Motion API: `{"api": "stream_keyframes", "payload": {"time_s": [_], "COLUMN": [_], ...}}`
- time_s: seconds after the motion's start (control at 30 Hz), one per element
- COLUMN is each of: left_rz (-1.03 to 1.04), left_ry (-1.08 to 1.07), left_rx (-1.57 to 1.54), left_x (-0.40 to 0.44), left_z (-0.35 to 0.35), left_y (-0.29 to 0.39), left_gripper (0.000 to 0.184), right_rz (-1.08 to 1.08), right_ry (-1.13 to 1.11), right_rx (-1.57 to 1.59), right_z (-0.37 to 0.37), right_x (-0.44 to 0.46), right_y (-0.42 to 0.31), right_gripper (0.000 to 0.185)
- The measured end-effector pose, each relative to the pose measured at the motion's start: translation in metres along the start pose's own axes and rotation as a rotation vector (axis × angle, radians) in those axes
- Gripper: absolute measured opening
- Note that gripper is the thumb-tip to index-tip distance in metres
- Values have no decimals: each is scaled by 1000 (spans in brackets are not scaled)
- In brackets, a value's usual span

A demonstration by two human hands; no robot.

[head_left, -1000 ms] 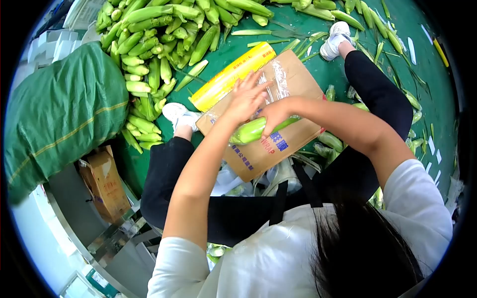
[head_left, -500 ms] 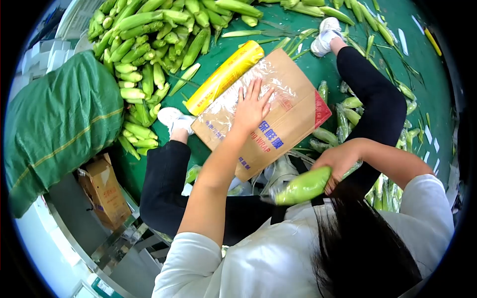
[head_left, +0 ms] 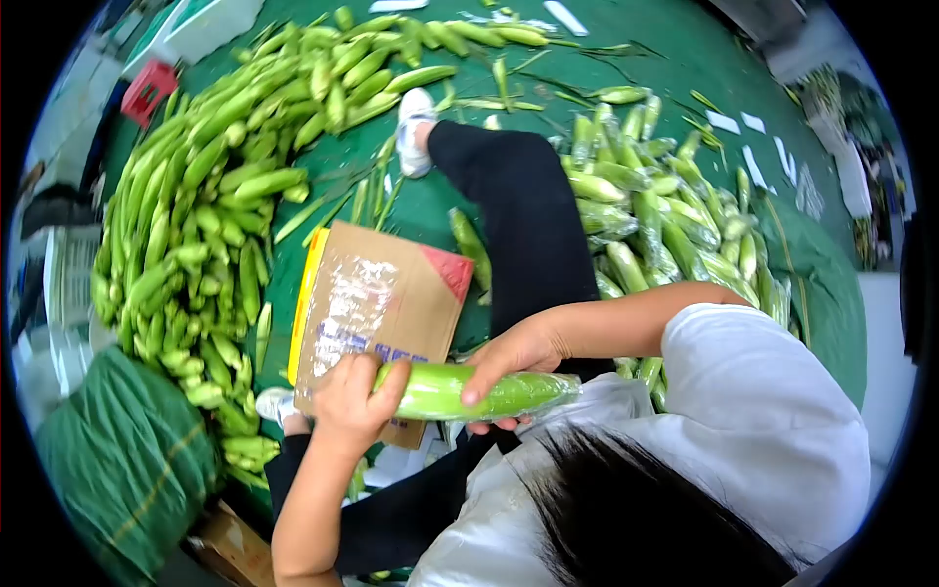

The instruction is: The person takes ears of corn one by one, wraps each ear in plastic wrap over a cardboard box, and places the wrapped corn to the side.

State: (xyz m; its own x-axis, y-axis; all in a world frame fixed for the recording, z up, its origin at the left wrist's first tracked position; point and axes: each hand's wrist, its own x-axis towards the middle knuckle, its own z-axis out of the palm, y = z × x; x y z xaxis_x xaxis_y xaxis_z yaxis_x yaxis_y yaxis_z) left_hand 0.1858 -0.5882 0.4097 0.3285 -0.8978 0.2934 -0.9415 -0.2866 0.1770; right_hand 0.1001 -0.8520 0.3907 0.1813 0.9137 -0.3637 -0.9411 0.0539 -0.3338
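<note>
A green ear of corn in clear film is held level between both hands, above the near edge of a cardboard box. My left hand is closed round its left end. My right hand grips the corn nearer its right end, thumb on top and fingertips showing beneath. Wrinkled clear film lies on the box top. Beside the box's left edge, a strip of the yellow roll shows.
Unwrapped corn forms a large pile at the left. Film-wrapped corn is heaped at the right, beyond the bent leg. A green sack stands at the lower left, with a red stool at the upper left.
The view has turned toward the right, showing the wrapped heap. My left hand has left the box top and closed on the corn that my right hand held alone half a second ago.
</note>
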Motion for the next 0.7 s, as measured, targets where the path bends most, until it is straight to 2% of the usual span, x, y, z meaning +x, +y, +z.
{"api": "stream_keyframes", "payload": {"time_s": [0.03, 0.07, 0.1, 0.13, 0.17, 0.2, 0.23, 0.27, 0.3, 0.33, 0.37, 0.4, 0.43, 0.47, 0.5, 0.53, 0.57, 0.6, 0.67, 0.7], "left_rz": [-43, -190, -372, -561, -691, -863, -1048, -941, -843, -837, -856, -967, -880, -914, -953, -928, -834, -819, -845, -772], "left_ry": [-185, -368, -505, -632, -661, -665, -659, -513, -371, -174, -30, 93, 200, 150, -9, -194, -321, -270, -242, -310], "left_rx": [-17, -230, -611, -994, -1277, -1574, -1820, -1755, -1672, -1493, -1049, -736, -296, -231, -170, -192, -101, -84, -75, -123], "left_x": [10, 15, 25, 35, 34, 32, 29, 35, 41, 30, 11, -11, -39, -56, -66, -81, -80, -85, -82, -79], "left_z": [-17, -21, -22, -23, -16, -10, -3, 6, 14, 45, 78, 112, 144, 160, 171, 191, 187, 201, 210, 215], "left_y": [4, 8, 9, 8, -2, -12, -22, -28, -34, -49, -66, -80, -92, -96, -90, -85, -70, -62, -54, -53], "left_gripper": [62, 66, 65, 65, 62, 60, 59, 52, 45, 42, 46, 55, 64, 73, 82, 88, 89, 84, 80, 78], "right_rz": [-71, -124, -168, -343, -572, -611, -294, -711, -758, -799, -940, -710, -807, -442, -390, 94, 209, 342, 148, -273], "right_ry": [214, 424, 631, 966, 1002, 1097, 1243, 1418, 1646, 2102, 2158, 2458, 2559, 2748, 2504, 2435, 2420, 2391, 2489, 2286], "right_rx": [-441, -883, -1335, -1770, -1805, -1889, -1830, -1605, -1249, -1092, -624, -522, -460, -533, -336, -502, -660, -815, -1365, -1450], "right_z": [14, 31, 38, 41, 35, 38, 39, 15, -2, -35, -57, -112, -168, -235, -238, -235, -223, -206, -217, -234], "right_x": [-19, -41, -57, -68, -81, -94, -109, -121, -137, -147, -168, -207, -240, -284, -306, -316, -309, -300, -294, -284], "right_y": [-5, -15, -19, -4, 1, 1, 0, 13, 25, 48, 62, 101, 156, 230, 257, 267, 243, 217, 95, 19], "right_gripper": [68, 73, 79, 85, 78, 67, 60, 62, 59, 58, 62, 62, 68, 74, 78, 77, 75, 73, 67, 62]}}
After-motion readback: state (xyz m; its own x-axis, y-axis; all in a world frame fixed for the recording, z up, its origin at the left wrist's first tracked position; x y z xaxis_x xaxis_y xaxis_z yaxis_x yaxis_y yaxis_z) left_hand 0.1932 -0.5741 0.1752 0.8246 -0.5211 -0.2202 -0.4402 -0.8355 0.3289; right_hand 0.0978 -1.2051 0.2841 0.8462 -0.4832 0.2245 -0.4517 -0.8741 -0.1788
